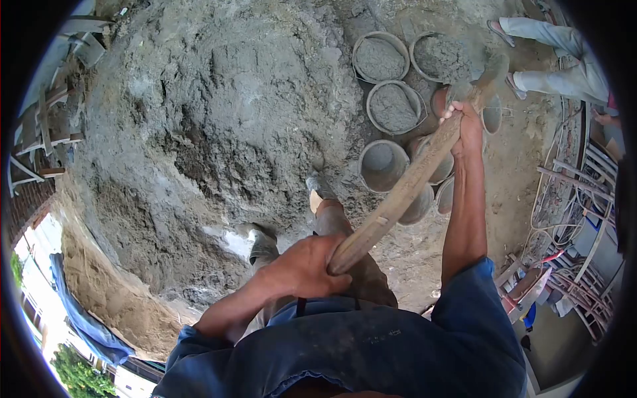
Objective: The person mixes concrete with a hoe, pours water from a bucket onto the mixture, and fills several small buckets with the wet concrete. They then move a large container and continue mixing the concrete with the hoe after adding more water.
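A long wooden handle point(408, 189) runs diagonally from my waist up to the right. My left hand point(306, 266) is wrapped round its lower end, close to my body. Farther up, my right hand point(466, 126) grips the handle near its upper end. The tool's head point(490, 74) is over the buckets and partly blurred. Just left of it are buckets filled with wet grey mix, one at the top point(380, 58), one beside it point(438, 58) and one below point(395, 108). A bucket with less in it point(383, 166) stands nearer to me.
A wide heap of wet grey mix point(245, 99) spreads in front of my feet. More buckets are partly hidden under the handle. Another person's legs point(557, 81) stand at the upper right. Pipes and rods point(590, 192) lie at the right, a sand pile point(109, 292) at lower left.
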### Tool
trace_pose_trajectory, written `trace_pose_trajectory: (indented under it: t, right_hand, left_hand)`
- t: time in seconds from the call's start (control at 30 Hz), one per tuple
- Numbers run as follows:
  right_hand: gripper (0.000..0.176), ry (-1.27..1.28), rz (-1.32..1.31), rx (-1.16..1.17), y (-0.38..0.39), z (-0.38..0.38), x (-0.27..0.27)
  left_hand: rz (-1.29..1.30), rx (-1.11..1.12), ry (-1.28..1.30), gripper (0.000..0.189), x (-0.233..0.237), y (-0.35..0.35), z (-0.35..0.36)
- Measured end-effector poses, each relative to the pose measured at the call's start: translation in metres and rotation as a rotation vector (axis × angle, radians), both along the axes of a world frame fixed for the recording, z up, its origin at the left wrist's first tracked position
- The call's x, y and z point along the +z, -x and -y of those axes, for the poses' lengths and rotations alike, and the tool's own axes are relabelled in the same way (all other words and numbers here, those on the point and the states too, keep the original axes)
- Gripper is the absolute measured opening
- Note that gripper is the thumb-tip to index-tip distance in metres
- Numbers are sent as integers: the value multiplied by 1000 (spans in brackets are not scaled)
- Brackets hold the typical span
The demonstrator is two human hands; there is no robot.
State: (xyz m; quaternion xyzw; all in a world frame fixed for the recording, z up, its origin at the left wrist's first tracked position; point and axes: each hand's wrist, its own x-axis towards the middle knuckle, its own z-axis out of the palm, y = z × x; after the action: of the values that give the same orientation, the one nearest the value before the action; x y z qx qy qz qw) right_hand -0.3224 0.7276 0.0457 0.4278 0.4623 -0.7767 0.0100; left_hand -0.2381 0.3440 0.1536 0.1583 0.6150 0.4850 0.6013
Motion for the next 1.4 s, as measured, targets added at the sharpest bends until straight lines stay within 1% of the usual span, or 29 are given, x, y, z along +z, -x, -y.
trace_pose_trajectory:
  t: [0.03,0.1,0.17,0.2,0.27,0.33,0.4,0.43,0.47,0.53,0.6,0.67,0.73,0.77,0.8,0.83,0.87,0.9,0.93,1.0,1.07,1.13,1.17,1.2,1.27,1.3,1.33,1.37,1.4]
  right_hand:
    - [8,-82,21,-41,0,-2,-29]
    - [9,-166,41,-78,-5,3,-51]
    - [16,-310,-2,-198,4,11,-63]
    - [16,-316,11,-194,3,12,-65]
    - [20,-293,-61,-228,-7,13,-57]
    - [21,-305,-121,-194,-19,38,-31]
    - [23,-296,-184,-145,-39,66,-9]
    - [24,-251,-191,-102,-50,81,-5]
    - [25,-197,-193,-55,-61,100,-3]
    - [25,-118,-214,18,-72,148,1]
    - [25,-27,-236,107,-72,197,-11]
    - [24,89,-214,188,-64,244,-48]
    - [18,113,-110,247,-46,298,-100]
    - [15,98,-160,305,-38,324,-144]
    - [13,97,-106,336,-34,352,-190]
    - [12,92,-62,365,-38,380,-228]
    - [10,90,72,437,-59,408,-258]
    - [9,79,197,501,-83,432,-287]
    - [8,98,294,511,-121,451,-294]
    - [8,138,413,523,-189,468,-270]
    - [7,75,480,513,-237,477,-228]
    - [10,5,445,539,-257,473,-188]
    - [10,-30,449,543,-254,463,-171]
    - [10,-60,406,518,-242,453,-158]
    - [9,-154,285,468,-193,431,-140]
    - [9,-211,210,445,-162,422,-137]
    - [10,-264,166,463,-128,411,-145]
    - [9,-308,157,461,-90,402,-162]
    - [8,-354,152,459,-61,394,-183]
  left_hand:
    - [-207,70,148,32,-47,-18,-7]
    - [-395,105,304,27,-151,-42,-23]
    - [-424,123,384,24,-202,-38,-39]
    - [-409,123,380,24,-220,-40,-43]
    - [-520,231,380,22,-238,-51,-45]
    - [-528,264,357,20,-232,-64,-37]
    - [-465,277,310,25,-224,-97,-13]
    - [-509,320,206,24,-221,-115,2]
    - [-505,334,232,24,-215,-138,18]
    - [-465,417,152,22,-205,-175,54]
    - [-462,498,231,22,-197,-206,85]
    - [-428,574,293,21,-197,-225,109]
    - [-324,590,529,23,-206,-229,133]
    - [-293,611,587,25,-220,-234,147]
    - [-248,634,645,26,-223,-229,159]
    - [-112,645,659,28,-227,-241,173]
    - [9,660,661,30,-230,-248,186]
    - [88,698,650,32,-217,-267,193]
    - [162,727,629,33,-194,-296,197]
    - [248,723,669,34,-170,-361,212]
    - [283,731,577,35,-158,-433,230]
    - [292,827,478,34,-130,-450,233]
    - [240,836,441,35,-132,-459,230]
    - [248,842,433,35,-134,-451,226]
    - [180,688,422,36,-169,-412,213]
    - [117,733,374,34,-185,-379,206]
    - [25,792,304,31,-209,-345,199]
    - [6,783,274,30,-243,-319,193]
    - [-11,780,298,28,-258,-281,193]
